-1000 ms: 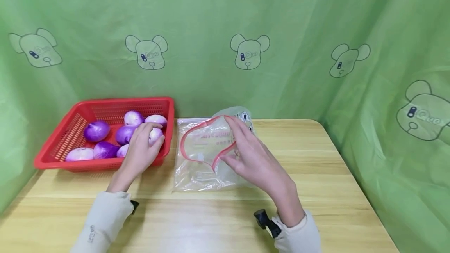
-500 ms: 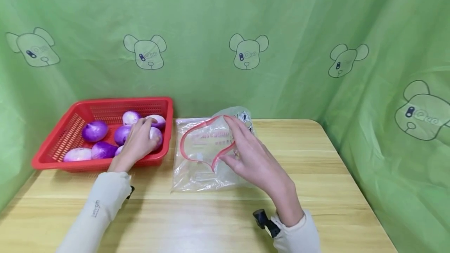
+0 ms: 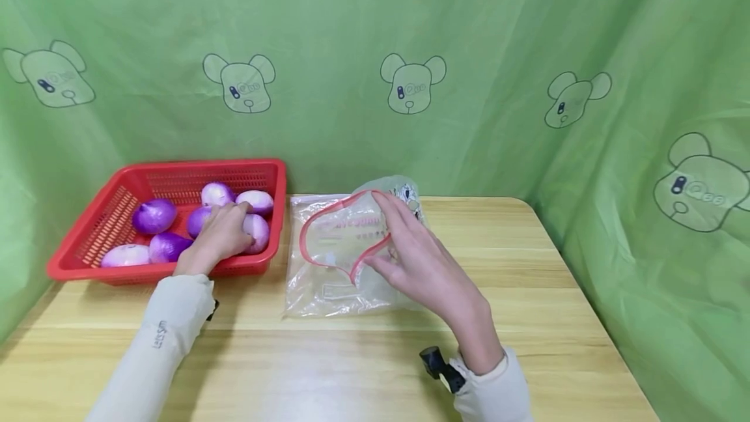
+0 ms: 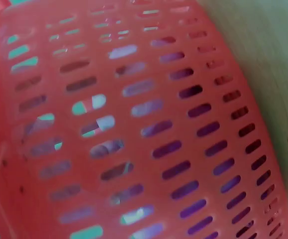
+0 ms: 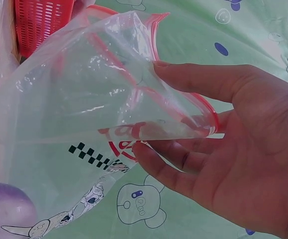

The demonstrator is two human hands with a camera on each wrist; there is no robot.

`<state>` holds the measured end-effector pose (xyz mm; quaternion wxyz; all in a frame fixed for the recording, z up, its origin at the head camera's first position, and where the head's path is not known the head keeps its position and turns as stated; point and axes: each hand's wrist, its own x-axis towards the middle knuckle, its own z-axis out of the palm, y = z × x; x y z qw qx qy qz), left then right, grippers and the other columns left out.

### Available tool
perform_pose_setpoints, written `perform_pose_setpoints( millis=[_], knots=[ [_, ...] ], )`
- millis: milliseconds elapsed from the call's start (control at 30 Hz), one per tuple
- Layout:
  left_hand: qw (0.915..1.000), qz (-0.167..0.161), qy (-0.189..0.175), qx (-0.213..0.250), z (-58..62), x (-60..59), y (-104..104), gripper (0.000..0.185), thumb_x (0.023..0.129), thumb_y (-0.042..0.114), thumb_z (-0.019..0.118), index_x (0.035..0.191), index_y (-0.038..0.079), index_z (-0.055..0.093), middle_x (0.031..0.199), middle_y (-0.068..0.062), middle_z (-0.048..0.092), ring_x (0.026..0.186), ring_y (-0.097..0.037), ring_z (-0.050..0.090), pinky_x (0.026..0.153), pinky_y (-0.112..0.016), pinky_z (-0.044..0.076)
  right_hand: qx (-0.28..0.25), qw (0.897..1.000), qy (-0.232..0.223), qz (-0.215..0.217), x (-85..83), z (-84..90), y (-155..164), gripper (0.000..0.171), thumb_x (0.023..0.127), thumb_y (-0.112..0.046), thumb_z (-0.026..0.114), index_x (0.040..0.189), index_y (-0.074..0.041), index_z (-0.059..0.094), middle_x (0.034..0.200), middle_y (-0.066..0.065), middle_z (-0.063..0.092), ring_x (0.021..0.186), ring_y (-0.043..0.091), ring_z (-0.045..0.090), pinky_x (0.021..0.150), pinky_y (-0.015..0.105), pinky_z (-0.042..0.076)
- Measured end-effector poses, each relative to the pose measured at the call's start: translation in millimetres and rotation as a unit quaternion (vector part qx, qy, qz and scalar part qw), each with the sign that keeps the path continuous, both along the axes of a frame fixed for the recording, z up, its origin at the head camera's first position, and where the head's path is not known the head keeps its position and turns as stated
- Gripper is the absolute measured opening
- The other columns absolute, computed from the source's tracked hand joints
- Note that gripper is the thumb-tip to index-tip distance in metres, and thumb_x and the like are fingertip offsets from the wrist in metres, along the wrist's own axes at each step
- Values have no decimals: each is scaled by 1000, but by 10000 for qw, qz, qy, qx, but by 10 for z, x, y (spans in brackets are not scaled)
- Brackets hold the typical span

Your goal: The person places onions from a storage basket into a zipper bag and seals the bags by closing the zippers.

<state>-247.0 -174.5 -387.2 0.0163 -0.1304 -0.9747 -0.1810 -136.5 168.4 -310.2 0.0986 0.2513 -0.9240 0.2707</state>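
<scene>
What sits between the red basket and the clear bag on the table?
Nothing: in the head view only a narrow strip of bare table separates the red basket from the clear bag.

bench [image 3: 545, 318]: pale wood-grain top, green cloth behind and at right | red basket [image 3: 117, 213]: at back left corner, purple onions [image 3: 153, 215] inside | clear zip bag [image 3: 328, 279]: just right of basket, red-rimmed mouth raised open

One red basket [image 3: 117, 213] sits on one desk [image 3: 351, 357], with seven purple onions [image 3: 153, 215] showing in it, though a hand may cover more. One clear zip bag [image 3: 334, 259] lies beside it. Two hands [image 3: 219, 236] are in view. Five bear faces [image 3: 413, 83] mark the green curtain.
</scene>
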Motion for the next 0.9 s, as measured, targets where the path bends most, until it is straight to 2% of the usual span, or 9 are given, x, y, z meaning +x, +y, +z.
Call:
perform_pose_setpoints(
  millis=[133,233,367,467,600,800,900],
  knots=[
    [9991,133,86,394,31,31,-72,40,74,10,76,107,-10,65,103,-30,60,102,-46,53,87,-58,45,27,10000,-16,11,-4,-5,-4,92,86,-20,79,158,-12,22,161,7,27,146,24,31,114,43,33],
    [9980,99,174,604,39,49,-110,30,77,5,71,103,-8,65,101,-27,61,99,-42,54,86,-56,45,51,10000,24,5,-8,-9,-5,92,86,-19,79,158,-12,22,161,6,28,146,23,30,114,44,34],
    [9984,-48,34,555,3,54,-124,43,79,3,68,119,-8,58,113,-31,61,108,-47,55,92,-59,44,68,10000,54,4,-15,-18,-7,90,87,-20,79,158,-12,23,160,5,29,146,23,30,114,44,34],
    [9985,-37,-198,504,-28,54,-124,57,82,9,73,132,-8,51,121,-34,59,112,-51,55,96,-61,43,74,10000,8,11,-17,-24,-14,90,87,-20,78,158,-12,23,160,5,29,145,23,32,115,44,33],
    [9985,13,-317,456,-57,34,-100,67,82,21,79,133,-12,50,121,-34,60,111,-52,56,97,-61,43,120,9999,3,-8,-33,-21,-9,90,87,-19,79,158,-12,24,160,7,29,145,24,32,115,46,32],
    [9965,283,-60,782,-36,126,-118,68,82,25,79,131,-13,51,120,-35,56,115,-50,49,98,-61,41,221,9997,-93,31,-40,-61,-49,89,87,-17,78,158,-11,24,161,12,26,148,27,25,117,45,28],
    [9926,456,161,1118,9,186,-123,68,85,27,78,133,-10,46,119,-34,56,112,-49,53,95,-61,43,262,9996,-61,-2,-38,-59,-58,90,86,-16,78,158,-11,24,162,12,25,147,27,28,116,44,30]
  ],
)
